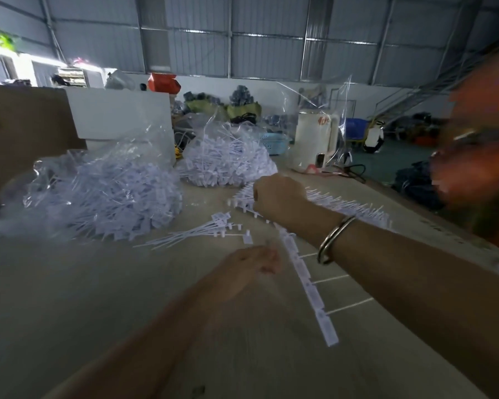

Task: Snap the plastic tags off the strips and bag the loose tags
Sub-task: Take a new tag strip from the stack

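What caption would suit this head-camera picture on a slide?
Right hand grips a strip of white plastic tags above the table, left hand beside it, loose tags and filled bags behind.

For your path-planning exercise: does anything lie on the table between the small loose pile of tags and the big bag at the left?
Nothing visible does. The loose tags lie beside the bag, with only bare table between them.

Glossy clear plastic bags (pixel 104 180), matt white plastic tags (pixel 211 228), shiny metal bangle (pixel 333 240), matt pale table (pixel 55 298).
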The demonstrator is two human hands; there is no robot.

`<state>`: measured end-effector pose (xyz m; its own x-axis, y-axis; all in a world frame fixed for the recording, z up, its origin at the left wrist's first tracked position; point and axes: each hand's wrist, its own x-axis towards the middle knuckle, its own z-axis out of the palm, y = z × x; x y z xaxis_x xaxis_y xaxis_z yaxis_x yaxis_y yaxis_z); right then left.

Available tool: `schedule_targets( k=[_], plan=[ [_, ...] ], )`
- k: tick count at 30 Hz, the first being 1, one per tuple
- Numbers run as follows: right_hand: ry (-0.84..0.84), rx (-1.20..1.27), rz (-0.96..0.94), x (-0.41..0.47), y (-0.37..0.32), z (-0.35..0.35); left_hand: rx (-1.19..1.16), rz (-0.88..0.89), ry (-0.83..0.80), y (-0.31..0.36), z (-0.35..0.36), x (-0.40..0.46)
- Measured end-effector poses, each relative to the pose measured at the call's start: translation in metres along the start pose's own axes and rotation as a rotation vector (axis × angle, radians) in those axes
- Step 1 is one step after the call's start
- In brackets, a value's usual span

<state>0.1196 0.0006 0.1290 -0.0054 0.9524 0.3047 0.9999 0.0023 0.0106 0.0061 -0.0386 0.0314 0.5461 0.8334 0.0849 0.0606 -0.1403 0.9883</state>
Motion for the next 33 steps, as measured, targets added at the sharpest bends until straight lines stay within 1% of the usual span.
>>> schedule_targets(
  k=[1, 2, 5, 6, 8, 10, 12, 14, 16, 17, 19, 20, 21, 22, 23, 25, 27, 28, 29, 31, 33],
  plan=[
    [0.029, -0.025, 0.016, -0.003, -0.005, 0.002, -0.057, -0.033, -0.038, 0.003, 0.004, -0.004],
    [0.051, -0.046, 0.026, -0.005, -0.009, 0.002, -0.063, -0.044, -0.072, 0.005, 0.006, -0.008],
    [0.119, -0.044, 0.048, -0.009, -0.012, -0.006, 0.144, -0.004, -0.115, 0.004, 0.004, -0.019],
    [0.135, -0.036, 0.06, -0.009, -0.01, -0.01, 0.175, 0.001, -0.116, 0.002, 0.0, -0.021],
    [0.158, -0.065, 0.088, -0.009, -0.008, -0.019, 0.108, -0.02, -0.097, -0.001, -0.011, -0.025],
    [0.159, -0.155, 0.112, -0.009, -0.008, -0.026, 0.093, -0.021, -0.016, -0.004, -0.024, -0.026],
    [0.129, -0.283, 0.121, -0.011, -0.005, -0.029, 0.151, 0.007, 0.13, -0.009, -0.039, -0.026],
    [0.113, -0.386, 0.107, -0.017, -0.002, -0.029, 0.334, 0.066, 0.257, -0.013, -0.056, -0.024],
    [0.101, -0.456, -0.026, -0.025, -0.004, -0.024, 0.55, 0.136, 0.255, -0.017, -0.071, -0.02],
    [0.076, -0.441, -0.136, -0.028, -0.007, -0.017, 0.608, 0.156, 0.233, -0.019, -0.077, -0.018],
    [-0.057, -0.237, -0.358, -0.039, -0.019, 0.005, 0.636, 0.167, 0.199, -0.021, -0.084, -0.015],
    [-0.138, -0.112, -0.42, -0.044, -0.024, 0.015, 0.647, 0.163, 0.188, -0.021, -0.086, -0.012],
    [-0.194, -0.026, -0.443, -0.048, -0.029, 0.026, 0.673, 0.154, 0.176, -0.02, -0.088, -0.01],
    [-0.203, 0.013, -0.446, -0.051, -0.031, 0.036, 0.685, 0.133, 0.173, -0.019, -0.09, -0.009],
    [-0.171, 0.015, -0.439, -0.055, -0.031, 0.045, 0.683, 0.11, 0.185, -0.019, -0.091, -0.009],
    [-0.042, 0.012, -0.407, -0.059, -0.026, 0.059, 0.63, 0.094, 0.226, -0.02, -0.094, -0.011],
    [0.083, 0.051, -0.366, -0.061, -0.016, 0.069, 0.401, 0.055, 0.239, -0.02, -0.098, -0.017],
    [0.113, 0.076, -0.338, -0.062, -0.011, 0.073, 0.29, 0.017, 0.217, -0.019, -0.098, -0.021],
    [0.117, 0.106, -0.301, -0.063, -0.006, 0.077, 0.243, -0.005, 0.198, -0.019, -0.097, -0.023],
    [0.112, 0.169, -0.255, -0.065, 0.0, 0.084, 0.373, 0.021, 0.188, -0.018, -0.096, -0.023],
    [0.111, 0.228, -0.264, -0.066, 0.001, 0.088, 0.5, 0.055, 0.201, -0.019, -0.093, -0.021]
  ],
)
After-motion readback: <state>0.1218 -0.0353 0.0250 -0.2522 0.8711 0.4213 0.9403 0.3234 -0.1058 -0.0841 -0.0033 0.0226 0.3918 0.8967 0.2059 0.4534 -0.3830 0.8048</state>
